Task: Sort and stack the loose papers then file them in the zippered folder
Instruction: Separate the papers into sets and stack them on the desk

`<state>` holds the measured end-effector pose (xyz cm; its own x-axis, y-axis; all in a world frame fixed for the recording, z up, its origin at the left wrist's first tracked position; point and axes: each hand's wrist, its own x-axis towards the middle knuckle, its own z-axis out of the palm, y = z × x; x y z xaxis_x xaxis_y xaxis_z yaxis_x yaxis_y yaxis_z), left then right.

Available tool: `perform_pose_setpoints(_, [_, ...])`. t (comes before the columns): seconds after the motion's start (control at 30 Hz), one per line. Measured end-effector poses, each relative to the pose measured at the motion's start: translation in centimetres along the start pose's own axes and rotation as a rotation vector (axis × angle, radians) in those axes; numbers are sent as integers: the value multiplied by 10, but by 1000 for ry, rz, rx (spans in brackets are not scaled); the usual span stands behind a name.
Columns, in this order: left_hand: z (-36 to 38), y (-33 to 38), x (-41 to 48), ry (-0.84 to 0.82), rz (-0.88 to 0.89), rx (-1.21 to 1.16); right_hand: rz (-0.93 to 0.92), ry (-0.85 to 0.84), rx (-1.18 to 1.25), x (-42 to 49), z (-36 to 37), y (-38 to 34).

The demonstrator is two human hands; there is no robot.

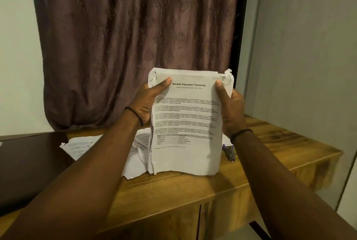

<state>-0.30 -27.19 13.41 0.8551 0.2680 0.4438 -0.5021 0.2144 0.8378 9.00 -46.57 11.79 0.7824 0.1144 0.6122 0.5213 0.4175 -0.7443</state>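
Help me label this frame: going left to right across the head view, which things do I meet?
Loose papers → left hand → held stack of papers → right hand. The stapler sits below the right hand, so I leave it out.

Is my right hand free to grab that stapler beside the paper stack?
Probably not yet: the right hand grips the paper stack. The stapler lies unobstructed near its wrist, so letting go should suffice.

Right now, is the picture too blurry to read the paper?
In the head view, the stack of white printed papers shows a sharp bold title, but its small lines smear; the light is dim and yellowish, and the stack casts a soft shadow on the brown wooden tabletop.
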Motion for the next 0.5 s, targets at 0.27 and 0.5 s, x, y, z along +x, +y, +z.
perform_pose_setpoints(0.27, [-23,-53,-21,72,-31,109,107,-24,-26,-26,-21,39])
perform_pose_setpoints(0.5, [-32,-110,-43,134,-110,232,183,-6,-128,-74,-38,103])
